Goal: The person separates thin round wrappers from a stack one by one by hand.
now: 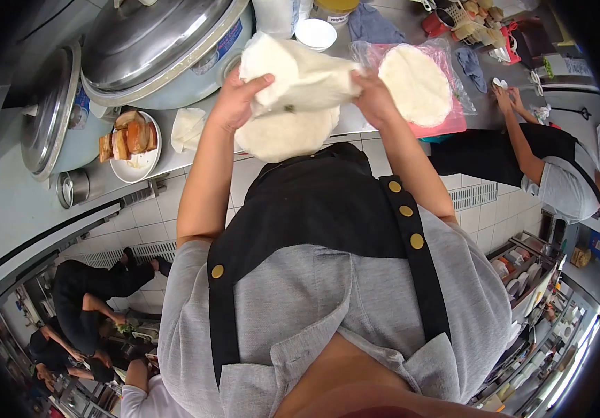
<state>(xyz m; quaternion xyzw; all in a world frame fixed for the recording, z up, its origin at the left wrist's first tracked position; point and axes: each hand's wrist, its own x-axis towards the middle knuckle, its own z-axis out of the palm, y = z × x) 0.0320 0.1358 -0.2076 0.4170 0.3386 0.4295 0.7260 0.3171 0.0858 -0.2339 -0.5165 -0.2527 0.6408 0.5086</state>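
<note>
A pale, floppy sheet [314, 70] is stretched between my two hands, somewhat blurred. My left hand [237, 97] pinches its left end, thumb on top. My right hand [373, 97] grips the right end. Below it lies a round pale sheet or stack [289, 134] at the counter's front edge, partly covered by the held sheet. To the right, another round pale sheet [415, 85] rests on a pink board [445, 120] with clear plastic around it.
Two large lidded pots [167, 35] stand at the left, beside a plate [148, 164] of browned blocks and a metal cup [72, 188]. A white bowl [315, 35] and blue cloth [375, 26] sit behind. A person [558, 160] works at the right; other people are behind at lower left.
</note>
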